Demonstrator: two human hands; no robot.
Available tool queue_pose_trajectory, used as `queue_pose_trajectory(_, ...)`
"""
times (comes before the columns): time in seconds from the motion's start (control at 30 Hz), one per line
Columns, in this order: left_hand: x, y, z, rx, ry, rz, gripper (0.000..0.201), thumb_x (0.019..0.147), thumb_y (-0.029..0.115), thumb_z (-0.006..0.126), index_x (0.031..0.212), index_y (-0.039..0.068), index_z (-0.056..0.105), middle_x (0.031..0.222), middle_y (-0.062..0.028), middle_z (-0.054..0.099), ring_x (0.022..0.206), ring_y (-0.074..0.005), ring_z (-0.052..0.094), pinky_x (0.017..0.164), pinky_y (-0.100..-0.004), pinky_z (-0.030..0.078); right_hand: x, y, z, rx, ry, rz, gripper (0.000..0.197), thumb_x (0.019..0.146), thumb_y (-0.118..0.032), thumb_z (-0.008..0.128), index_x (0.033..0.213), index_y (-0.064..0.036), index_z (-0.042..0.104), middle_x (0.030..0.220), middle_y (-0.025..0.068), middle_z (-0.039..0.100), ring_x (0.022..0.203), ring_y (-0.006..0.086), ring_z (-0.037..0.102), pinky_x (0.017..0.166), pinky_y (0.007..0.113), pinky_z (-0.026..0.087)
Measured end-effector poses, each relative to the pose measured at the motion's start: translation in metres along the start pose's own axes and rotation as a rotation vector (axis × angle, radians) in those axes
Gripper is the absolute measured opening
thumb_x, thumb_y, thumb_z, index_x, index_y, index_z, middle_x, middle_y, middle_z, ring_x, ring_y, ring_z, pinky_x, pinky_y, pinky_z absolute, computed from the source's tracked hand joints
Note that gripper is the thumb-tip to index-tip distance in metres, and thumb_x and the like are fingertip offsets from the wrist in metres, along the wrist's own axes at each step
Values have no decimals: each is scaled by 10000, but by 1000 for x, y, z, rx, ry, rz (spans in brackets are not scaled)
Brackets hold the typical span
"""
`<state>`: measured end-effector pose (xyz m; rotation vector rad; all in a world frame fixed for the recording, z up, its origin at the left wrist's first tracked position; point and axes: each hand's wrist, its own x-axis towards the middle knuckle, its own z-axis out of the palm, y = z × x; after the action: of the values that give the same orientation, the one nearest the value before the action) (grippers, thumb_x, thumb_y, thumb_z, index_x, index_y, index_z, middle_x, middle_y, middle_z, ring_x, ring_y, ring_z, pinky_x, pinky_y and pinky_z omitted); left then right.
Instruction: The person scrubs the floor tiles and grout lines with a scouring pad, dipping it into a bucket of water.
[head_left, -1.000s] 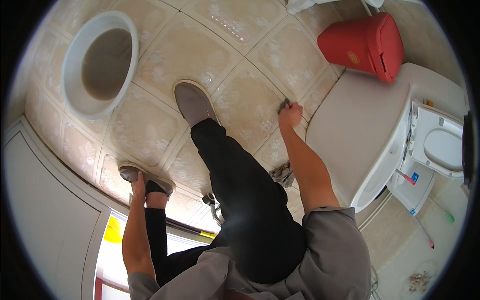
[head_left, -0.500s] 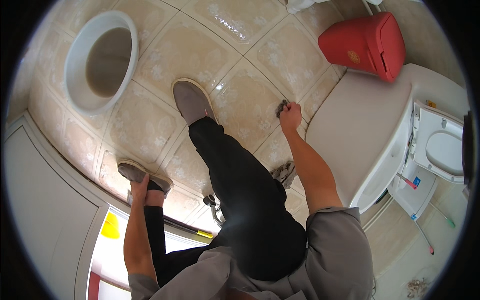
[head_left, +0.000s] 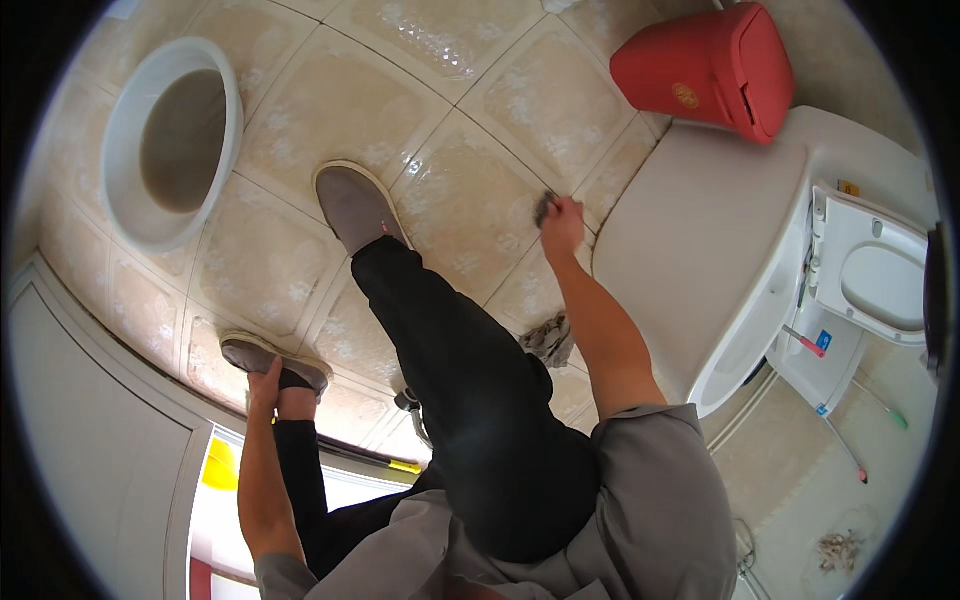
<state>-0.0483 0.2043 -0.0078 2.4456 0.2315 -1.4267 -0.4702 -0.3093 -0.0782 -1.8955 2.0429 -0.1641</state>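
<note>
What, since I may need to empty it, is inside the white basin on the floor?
The white basin holds murky grey-brown liquid, with nothing visible floating on it. The liquid hides the basin's bottom, so whether anything lies underneath cannot be seen.

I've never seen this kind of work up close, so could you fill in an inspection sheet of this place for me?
Surface: tiled floor, shiny and wet-looking in patches.
Things in use: small dark pad, material unclear; left shoe.
Clutter: crumpled grey cloth; red bin.
Fingers: right fingers hold the pad at the floor; left fingers touch the shoe, grip unclear.
Cables: nothing seen.
Surroundings: white basin of murky liquid; pale door; large white fixture.
</note>
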Motion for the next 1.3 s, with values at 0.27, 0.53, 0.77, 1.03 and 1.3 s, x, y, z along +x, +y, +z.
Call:
queue_pose_trajectory(0.27, 0, 6, 3, 10, -3, -34, 704, 858, 443, 762, 1171, -174, 635, 1152, -265, 687, 1061, -292, 658, 909, -392, 514, 114, 44, -49, -331, 57, 78, 112, 891, -168, 649, 967, -92, 682, 1042, 172, 643, 953, 375, 643, 809, 468, 520)
queue_pose_trajectory(0.53, -10, 10, -4, -16, 70, 37, 678, 856, 397, 768, 1202, -168, 625, 1195, -254, 679, 1100, -289, 649, 932, -395, 505, 20, 47, -12, -148, -81, -164, 58, 879, -112, 657, 908, -64, 648, 966, 215, 609, 932, 403, 604, 803, 498, 492)
queue_pose_trajectory(0.77, 1, 11, 9, 41, 43, -28, 689, 863, 400, 757, 1223, -169, 613, 1234, -275, 661, 1149, -311, 638, 962, -394, 497, 65, 54, -19, -108, 48, -169, 76, 895, -140, 642, 890, -64, 643, 942, 191, 602, 848, 388, 589, 757, 493, 487)
queue_pose_trajectory(1.03, -2, 11, 4, 36, 57, -4, 726, 862, 428, 753, 1228, -180, 600, 1233, -303, 650, 1158, -323, 636, 972, -397, 493, 73, 17, -32, 79, -2, 30, 140, 899, -158, 681, 876, -24, 646, 895, 211, 616, 854, 386, 602, 771, 471, 488)
queue_pose_trajectory(1.3, 5, -20, -11, -34, 65, 49, 723, 856, 408, 761, 1221, -193, 595, 1227, -298, 656, 1141, -332, 644, 956, -409, 500, -44, 44, 1, -17, -40, -139, 89, 879, -148, 681, 878, -66, 646, 951, 193, 596, 838, 388, 598, 753, 483, 486)
